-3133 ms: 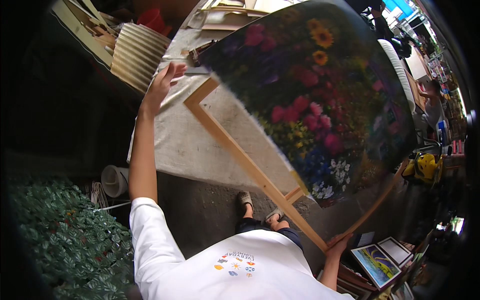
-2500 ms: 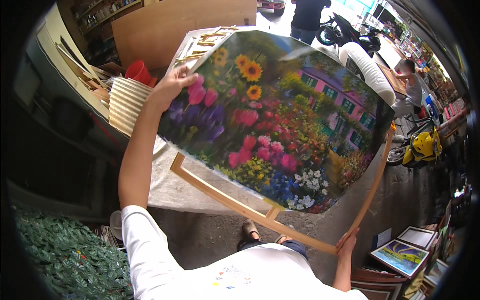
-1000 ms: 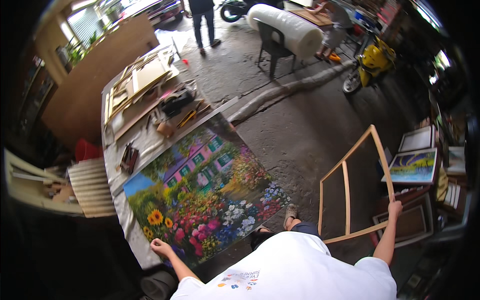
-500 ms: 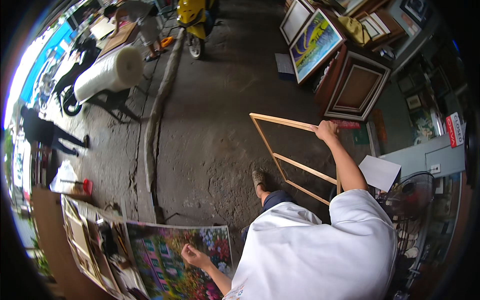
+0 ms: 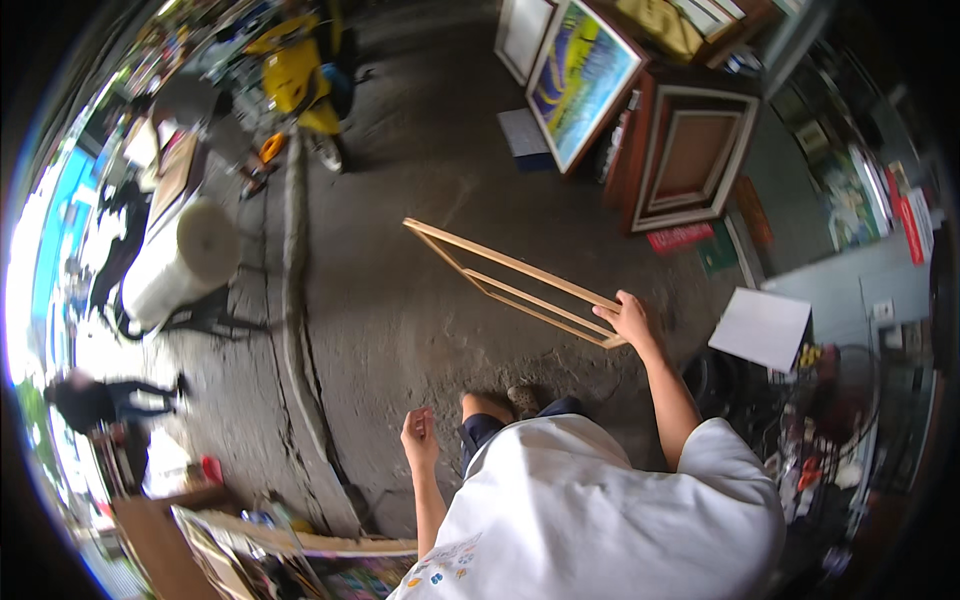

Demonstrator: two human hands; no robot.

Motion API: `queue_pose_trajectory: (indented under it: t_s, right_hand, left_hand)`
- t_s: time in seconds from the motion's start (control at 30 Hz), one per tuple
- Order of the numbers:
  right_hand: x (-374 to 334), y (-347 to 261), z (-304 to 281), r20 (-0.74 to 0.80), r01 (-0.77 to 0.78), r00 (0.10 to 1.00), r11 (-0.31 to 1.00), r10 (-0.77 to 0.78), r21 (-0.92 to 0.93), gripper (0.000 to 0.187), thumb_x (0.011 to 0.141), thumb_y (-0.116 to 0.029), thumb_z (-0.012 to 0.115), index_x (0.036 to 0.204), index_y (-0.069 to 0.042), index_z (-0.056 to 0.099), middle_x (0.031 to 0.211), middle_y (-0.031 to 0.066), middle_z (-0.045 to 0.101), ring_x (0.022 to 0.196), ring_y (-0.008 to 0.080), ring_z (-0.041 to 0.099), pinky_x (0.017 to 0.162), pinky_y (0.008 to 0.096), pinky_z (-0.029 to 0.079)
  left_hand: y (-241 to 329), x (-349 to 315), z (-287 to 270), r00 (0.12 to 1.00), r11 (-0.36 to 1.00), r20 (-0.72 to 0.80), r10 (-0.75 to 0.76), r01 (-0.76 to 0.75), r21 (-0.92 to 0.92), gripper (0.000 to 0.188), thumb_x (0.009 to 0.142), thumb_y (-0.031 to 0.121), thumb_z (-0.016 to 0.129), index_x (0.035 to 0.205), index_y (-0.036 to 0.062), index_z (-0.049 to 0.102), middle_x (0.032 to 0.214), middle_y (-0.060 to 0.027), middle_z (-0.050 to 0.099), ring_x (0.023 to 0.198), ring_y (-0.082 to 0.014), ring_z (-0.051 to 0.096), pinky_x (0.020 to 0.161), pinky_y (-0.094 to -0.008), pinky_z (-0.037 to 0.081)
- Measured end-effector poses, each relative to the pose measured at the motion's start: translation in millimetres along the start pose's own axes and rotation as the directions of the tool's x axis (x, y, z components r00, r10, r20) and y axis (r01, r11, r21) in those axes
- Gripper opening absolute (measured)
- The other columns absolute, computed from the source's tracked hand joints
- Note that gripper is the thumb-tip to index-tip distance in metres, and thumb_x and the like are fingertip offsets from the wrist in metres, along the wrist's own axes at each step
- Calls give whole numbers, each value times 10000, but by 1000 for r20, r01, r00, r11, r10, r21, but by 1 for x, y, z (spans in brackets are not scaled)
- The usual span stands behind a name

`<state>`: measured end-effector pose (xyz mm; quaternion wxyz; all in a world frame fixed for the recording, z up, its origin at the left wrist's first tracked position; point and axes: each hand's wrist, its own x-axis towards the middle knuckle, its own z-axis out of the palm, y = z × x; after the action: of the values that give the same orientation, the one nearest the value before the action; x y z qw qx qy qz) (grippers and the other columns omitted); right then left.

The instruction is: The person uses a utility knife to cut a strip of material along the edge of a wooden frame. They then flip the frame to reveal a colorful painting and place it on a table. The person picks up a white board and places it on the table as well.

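Note:
My right hand [image 5: 632, 322] is closed around one end of a bare wooden stretcher frame [image 5: 510, 263]. Pale and thin-barred, with a crossbar, the frame hangs tilted above the floor and extends to the left, away from my body. My left hand [image 5: 420, 438] is raised in front of my left side, its fingers loosely curled and somewhat apart. Nothing shows in it, and it is well away from the frame. Below it, at the lower edge, part of a colourful picture [image 5: 365, 577] shows.
Framed pictures [image 5: 585, 85] and stacked frames [image 5: 690, 160] lean at the upper right. A white board [image 5: 762, 328] lies right of my arm. A raised concrete strip [image 5: 296, 260] crosses the floor. Left are a bubble-wrap roll [image 5: 180, 262], a yellow scooter [image 5: 300, 85] and two people.
My view has turned rightward and the stretcher frame has swung flatter and lower, still in my right hand. My left hand has moved from over the colourful picture to above the floor.

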<state>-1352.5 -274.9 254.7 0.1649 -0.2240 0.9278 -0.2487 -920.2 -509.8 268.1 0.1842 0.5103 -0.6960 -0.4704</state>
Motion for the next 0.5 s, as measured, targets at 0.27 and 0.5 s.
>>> queue_pose_trajectory:
  t_s: [0.27, 0.5]
  right_hand:
    - [14, -6, -16, -201, -236, 952, 972, 231, -4, 631, 815, -637, 672, 723, -18, 600, 684, 196, 629, 677, 395, 643, 591, 456, 492]
    - [-25, -15, -17, -437, -556, 776, 821, 455, -131, 596, 809, -615, 683, 670, -38, 632, 649, 165, 630, 611, 335, 641, 558, 445, 492]
  left_hand:
    - [-16, 169, 79, 881, 996, 471, 32, -66, 57, 261, 987, 262, 612, 1034, 11, 661, 912, -81, 715, 765, -167, 686, 687, -298, 532]
    - [-13, 342, 155, 658, 987, 743, -126, 9, 160, 226, 972, 262, 614, 1037, 51, 659, 936, -63, 717, 748, -155, 679, 634, -278, 505]
